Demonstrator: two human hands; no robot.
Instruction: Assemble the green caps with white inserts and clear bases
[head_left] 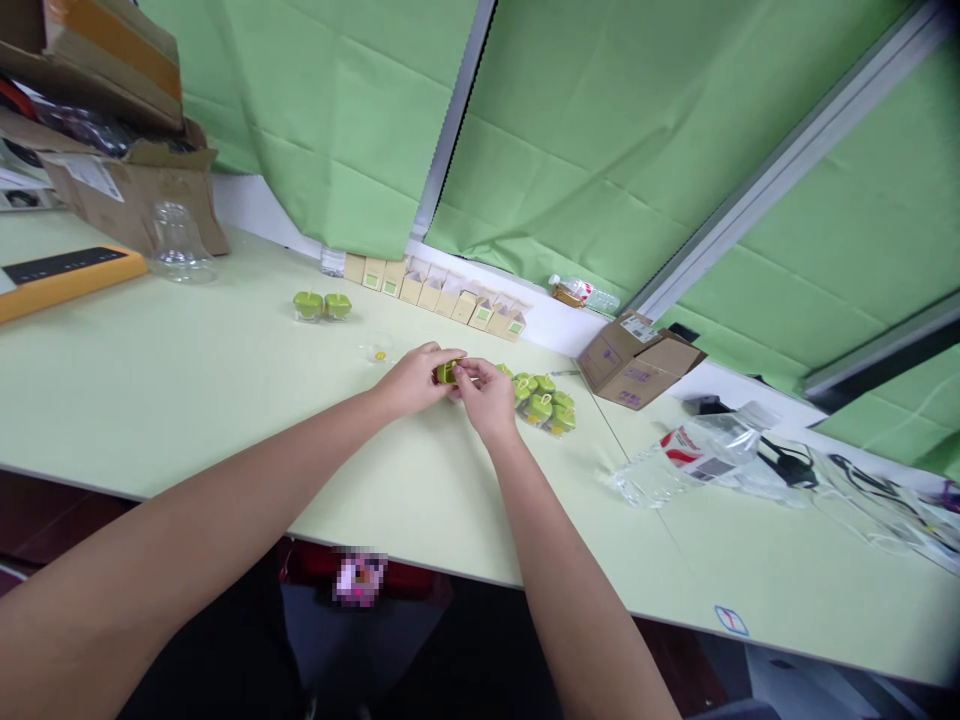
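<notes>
With our left hand (415,378) and right hand (486,396) both in a pinching grip on one small green piece (445,373) just above the worktop (187,400), we judge a slip could knock it into the green cluster (544,402) beside us.

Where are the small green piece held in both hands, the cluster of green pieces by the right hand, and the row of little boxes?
small green piece (447,372), head view, on its visible green face between the hands.
cluster of green pieces (546,402), head view, middle of the pile.
row of little boxes (439,291), head view, a box mid-row.
</notes>
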